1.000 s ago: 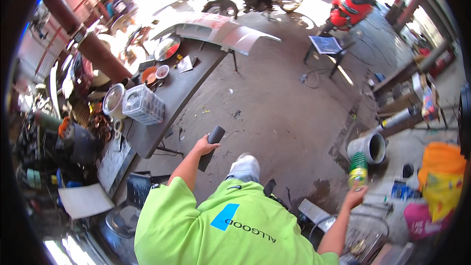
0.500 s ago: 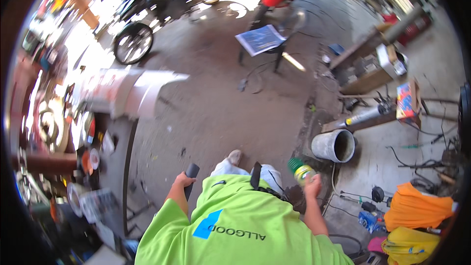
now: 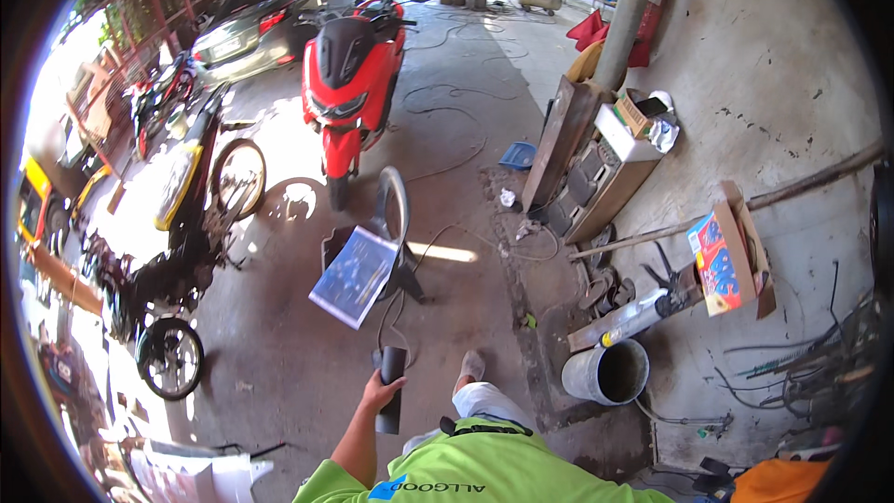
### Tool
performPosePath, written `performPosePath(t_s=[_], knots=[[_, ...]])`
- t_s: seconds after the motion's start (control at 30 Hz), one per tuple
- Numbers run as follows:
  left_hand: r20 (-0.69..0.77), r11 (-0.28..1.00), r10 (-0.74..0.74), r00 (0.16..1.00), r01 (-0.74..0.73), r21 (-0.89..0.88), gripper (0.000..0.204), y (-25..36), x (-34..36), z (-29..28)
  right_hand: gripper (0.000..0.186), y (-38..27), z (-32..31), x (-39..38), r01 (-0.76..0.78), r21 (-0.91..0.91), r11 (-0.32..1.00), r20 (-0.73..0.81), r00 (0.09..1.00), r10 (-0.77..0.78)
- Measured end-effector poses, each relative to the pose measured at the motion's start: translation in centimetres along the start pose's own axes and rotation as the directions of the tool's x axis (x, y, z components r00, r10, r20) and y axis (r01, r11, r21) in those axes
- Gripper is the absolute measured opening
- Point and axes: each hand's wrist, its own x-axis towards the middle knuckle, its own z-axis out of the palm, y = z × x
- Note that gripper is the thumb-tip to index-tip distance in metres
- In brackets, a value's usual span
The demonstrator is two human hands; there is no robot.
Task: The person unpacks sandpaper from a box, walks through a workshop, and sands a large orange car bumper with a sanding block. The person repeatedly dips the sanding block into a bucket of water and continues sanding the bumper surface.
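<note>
My left hand (image 3: 378,393) is closed round a dark grey tube (image 3: 395,368), perhaps a rolled sheet, held upright in front of my left side. Just beyond it stands a dark chair (image 3: 393,210) with a rounded back. A blue printed sheet with a white border (image 3: 354,275) lies on its seat. My right hand is out of view, and so is the green bottle it held earlier. One shoe (image 3: 472,365) shows on the concrete floor ahead of me.
A red scooter (image 3: 349,93) and a dark motorcycle (image 3: 154,270) stand ahead and left. On the right are a grey bucket (image 3: 605,373), an open carton (image 3: 731,261), wooden beams (image 3: 568,140) and an orange cloth (image 3: 778,482). Hoses and cables (image 3: 456,121) cross the floor.
The view has swung right and forward, so chair, scooter and motorcycle sit farther left and lower. My right hand with the green bottle has left the picture. My left hand still grips the tube.
</note>
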Motion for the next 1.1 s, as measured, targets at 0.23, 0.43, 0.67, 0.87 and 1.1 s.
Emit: performPosePath(t_s=[0.23,0.43,0.67,0.87,1.1], knots=[[0.066,0.926,0.371,0.926,-0.363,-0.105,0.08,30.4,16.1,-0.9,0.052,-17.0,-25.6,11.7,0.095,-0.018,0.995,-0.318,0.943,-0.096],[0.057,0.863,0.368,0.928,-0.318,-0.393,0.071,39.2,35.0,-1.0,0.053,-35.7,-53.0,29.5,0.411,-0.032,0.911,-0.924,0.335,-0.184],[-0.028,0.828,0.467,0.884,-0.448,-0.338,0.057,54.2,58.7,-5.4,0.05,-49.5,-75.7,44.8,0.495,-0.034,0.868,-0.947,0.261,-0.186],[0.083,0.839,0.513,0.854,-0.478,-0.261,0.064,77.0,73.9,-8.7,0.057,-54.1,-83.6,55.8,0.265,0.028,0.964,-0.628,0.755,-0.189],[0.329,0.832,0.467,0.821,-0.534,0.152,0.076,90.1,96.1,-5.2,0.046,-54.9,-80.3,72.0,0.36,-0.045,0.932,-0.225,0.905,-0.36]])
